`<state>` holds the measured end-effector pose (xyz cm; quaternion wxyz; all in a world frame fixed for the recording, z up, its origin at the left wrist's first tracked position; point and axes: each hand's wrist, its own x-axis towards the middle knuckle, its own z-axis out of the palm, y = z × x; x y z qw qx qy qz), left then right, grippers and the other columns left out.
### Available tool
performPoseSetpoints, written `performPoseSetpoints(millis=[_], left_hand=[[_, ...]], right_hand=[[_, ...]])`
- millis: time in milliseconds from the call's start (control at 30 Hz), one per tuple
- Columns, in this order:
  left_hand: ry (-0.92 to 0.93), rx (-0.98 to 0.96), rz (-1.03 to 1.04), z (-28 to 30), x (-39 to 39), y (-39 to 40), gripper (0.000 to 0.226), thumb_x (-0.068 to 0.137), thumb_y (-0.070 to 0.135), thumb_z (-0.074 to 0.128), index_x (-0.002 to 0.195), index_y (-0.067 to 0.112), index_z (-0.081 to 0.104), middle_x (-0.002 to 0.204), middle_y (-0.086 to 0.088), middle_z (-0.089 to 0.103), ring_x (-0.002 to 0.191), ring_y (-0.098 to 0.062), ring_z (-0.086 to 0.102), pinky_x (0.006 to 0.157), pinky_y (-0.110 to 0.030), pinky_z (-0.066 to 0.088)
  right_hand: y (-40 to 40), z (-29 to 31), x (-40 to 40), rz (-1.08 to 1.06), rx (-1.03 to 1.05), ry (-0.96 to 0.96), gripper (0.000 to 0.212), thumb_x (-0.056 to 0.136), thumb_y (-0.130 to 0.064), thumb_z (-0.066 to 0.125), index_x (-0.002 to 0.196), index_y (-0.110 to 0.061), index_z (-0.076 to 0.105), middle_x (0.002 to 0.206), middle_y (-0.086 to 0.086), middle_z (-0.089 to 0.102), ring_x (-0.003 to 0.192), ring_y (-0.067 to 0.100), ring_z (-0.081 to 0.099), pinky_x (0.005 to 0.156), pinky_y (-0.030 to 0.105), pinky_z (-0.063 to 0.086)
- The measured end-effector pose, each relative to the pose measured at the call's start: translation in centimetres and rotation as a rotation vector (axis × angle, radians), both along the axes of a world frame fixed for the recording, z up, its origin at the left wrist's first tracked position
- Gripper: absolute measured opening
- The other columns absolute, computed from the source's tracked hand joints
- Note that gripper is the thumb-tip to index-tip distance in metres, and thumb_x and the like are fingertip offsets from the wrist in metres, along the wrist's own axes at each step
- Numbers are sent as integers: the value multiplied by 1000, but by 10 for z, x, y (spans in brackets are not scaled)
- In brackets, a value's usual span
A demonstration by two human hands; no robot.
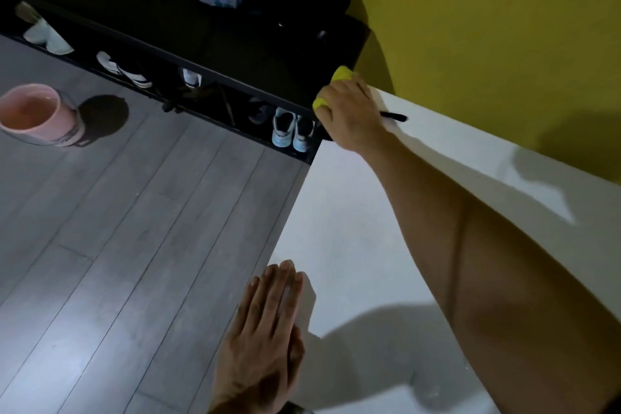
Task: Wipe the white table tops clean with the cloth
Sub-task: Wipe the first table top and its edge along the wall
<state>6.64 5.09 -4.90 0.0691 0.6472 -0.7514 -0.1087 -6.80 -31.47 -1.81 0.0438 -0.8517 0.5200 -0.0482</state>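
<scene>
One pink round plastic bucket (32, 114) on grey floor, left. One flat left hand (268, 323), fingers straight, resting on glossy white table top (353, 228). One right hand (349, 111) curled around crumpled yellow cloth (341, 75) at far table corner, beside one black pen (395, 116).

We see only two bits of the crumpled yellow cloth (342, 73); our right hand (349, 111) covers the rest. That hand hides one end of the thin black pen (396, 117). The round pink plastic bucket (35, 118) is cut by the left edge.
</scene>
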Motion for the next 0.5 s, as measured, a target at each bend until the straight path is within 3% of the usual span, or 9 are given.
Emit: performPoseSetpoints(millis=[100,200,300,400,500], left_hand=[[-8,15,-2,0,1,1,72,95,27,41,163,7,31,172,-12,25,156,-31,31,120,-46,28],[-6,2,-5,-1,2,2,70,95,28,41,161,6,33,171,-14,26,156,-32,31,122,-46,27],[-9,-24,0,-2,2,1,70,95,27,42,161,6,33,169,-17,29,154,-33,35,123,-46,26],[19,-51,5,0,-1,0,63,100,25,34,160,6,34,169,-15,31,154,-32,32,121,-46,28],[27,-121,22,-5,-1,0,61,99,22,34,158,6,37,167,-15,36,154,-31,34,119,-47,33]], right_hand=[[30,3,19,-59,29,7,53,88,-41,22,95,-12,66,99,11,65,106,33,56,112,48,32],[119,3,27,209,108,-38,41,88,-41,32,88,-16,65,94,7,64,101,33,56,102,46,37],[177,-1,25,445,149,-86,29,90,-36,45,96,-16,65,96,1,64,100,24,54,116,43,29],[150,-6,16,465,127,-83,34,92,-38,40,98,-16,65,99,2,65,101,26,56,112,42,31],[80,-7,9,294,-3,-131,35,92,-36,37,88,-15,64,91,6,64,94,31,58,101,42,33]])
